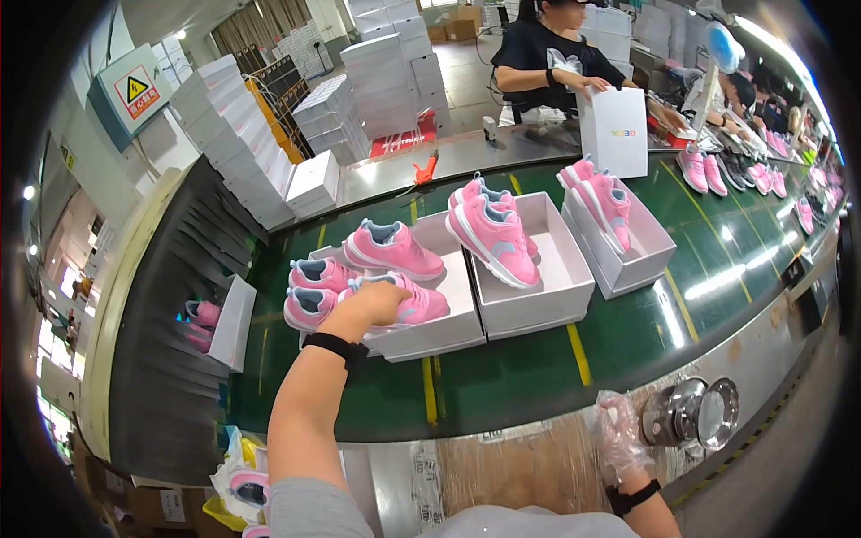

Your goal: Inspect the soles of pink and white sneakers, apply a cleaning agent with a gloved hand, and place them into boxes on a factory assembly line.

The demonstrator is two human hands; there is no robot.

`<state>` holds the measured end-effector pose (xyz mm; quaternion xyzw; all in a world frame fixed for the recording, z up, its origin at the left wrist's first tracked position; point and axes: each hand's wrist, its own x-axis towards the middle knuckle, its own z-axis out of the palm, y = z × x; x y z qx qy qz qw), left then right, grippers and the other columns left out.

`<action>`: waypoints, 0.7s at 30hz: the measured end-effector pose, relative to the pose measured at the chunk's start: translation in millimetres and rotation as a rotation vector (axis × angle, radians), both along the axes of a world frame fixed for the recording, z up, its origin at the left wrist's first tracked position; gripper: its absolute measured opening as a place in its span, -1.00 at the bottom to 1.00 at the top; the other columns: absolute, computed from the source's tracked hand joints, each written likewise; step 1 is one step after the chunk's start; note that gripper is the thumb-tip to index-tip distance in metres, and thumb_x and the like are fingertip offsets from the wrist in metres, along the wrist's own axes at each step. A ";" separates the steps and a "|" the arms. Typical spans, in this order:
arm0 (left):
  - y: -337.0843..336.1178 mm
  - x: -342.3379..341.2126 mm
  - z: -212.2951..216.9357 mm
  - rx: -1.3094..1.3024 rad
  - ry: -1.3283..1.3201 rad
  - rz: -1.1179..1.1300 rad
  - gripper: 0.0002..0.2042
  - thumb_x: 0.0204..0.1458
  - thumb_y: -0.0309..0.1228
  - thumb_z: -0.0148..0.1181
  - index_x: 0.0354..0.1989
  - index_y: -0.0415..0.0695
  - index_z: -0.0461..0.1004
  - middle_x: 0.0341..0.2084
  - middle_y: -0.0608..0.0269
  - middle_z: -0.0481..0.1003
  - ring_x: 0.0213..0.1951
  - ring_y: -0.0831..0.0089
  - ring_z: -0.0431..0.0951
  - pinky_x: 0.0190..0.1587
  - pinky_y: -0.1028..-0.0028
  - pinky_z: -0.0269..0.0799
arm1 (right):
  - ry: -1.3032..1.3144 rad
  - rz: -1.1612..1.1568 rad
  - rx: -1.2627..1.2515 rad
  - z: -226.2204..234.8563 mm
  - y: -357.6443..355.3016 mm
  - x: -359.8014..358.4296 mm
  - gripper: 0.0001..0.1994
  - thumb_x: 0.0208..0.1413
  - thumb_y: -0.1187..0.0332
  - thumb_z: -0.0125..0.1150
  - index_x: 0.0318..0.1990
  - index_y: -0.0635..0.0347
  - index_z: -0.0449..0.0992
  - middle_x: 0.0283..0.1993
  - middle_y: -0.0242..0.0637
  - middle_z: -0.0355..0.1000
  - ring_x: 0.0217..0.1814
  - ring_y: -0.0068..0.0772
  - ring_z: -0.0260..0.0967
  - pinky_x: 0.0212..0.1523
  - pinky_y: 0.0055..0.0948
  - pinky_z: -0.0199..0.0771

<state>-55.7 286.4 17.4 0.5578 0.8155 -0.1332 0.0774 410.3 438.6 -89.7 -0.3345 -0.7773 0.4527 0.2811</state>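
Observation:
My left hand (384, 303) reaches over the conveyor, its fingers closed on a pink sneaker (421, 303) at the left open white shoebox (430, 337). Another pink sneaker (395, 249) lies just beyond it, and a further pair (309, 308) sits at the box's left end. In a clear plastic glove, my right hand (619, 435) is by the bench beside a round metal pot (673, 412). Its fingers look loosely extended, with nothing visible in them, though the crinkled glove blurs their outline. Both wrists wear black bands.
More open shoeboxes with pink sneakers stand rightward on the green belt (538, 354), including a middle box (538, 300) and a right box (628, 264). Across the belt, a co-worker (547, 67) handles a white box lid (619, 134). An orange tool (425, 169) lies on the far ledge.

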 end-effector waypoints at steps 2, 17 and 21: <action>26.9 -19.6 8.9 -0.018 -0.176 0.075 -0.62 -0.15 -0.42 0.13 -0.07 0.07 0.51 -0.37 0.16 0.57 -0.26 0.08 0.56 -0.10 0.19 0.39 | 0.027 -0.035 -0.060 -8.8 0.5 -4.9 -0.85 0.05 0.50 0.10 -0.19 0.22 0.40 -0.17 -0.17 0.36 -0.07 -0.25 0.33 0.01 -0.31 0.33; 84.6 -92.8 -26.0 -0.177 0.413 0.269 -0.79 -0.06 -0.36 0.08 -0.27 -0.04 0.60 -0.29 0.15 0.59 -0.16 0.30 0.57 0.20 0.19 -0.02 | 0.198 -0.070 -0.877 26.7 0.8 -18.5 -0.60 0.11 0.44 0.11 0.11 0.12 0.21 -0.02 -0.33 0.32 0.02 -0.49 0.27 0.07 -0.49 0.29; 53.4 -75.8 33.1 0.205 0.570 0.282 -0.82 -0.07 -0.34 0.12 -0.32 -0.11 0.54 -0.36 0.13 0.58 -0.23 0.27 0.58 0.07 0.32 0.15 | 0.250 -0.049 -0.805 35.9 -7.5 -2.1 -0.61 0.13 0.41 0.12 0.10 0.12 0.22 -0.03 -0.36 0.32 0.00 -0.51 0.27 0.07 -0.49 0.29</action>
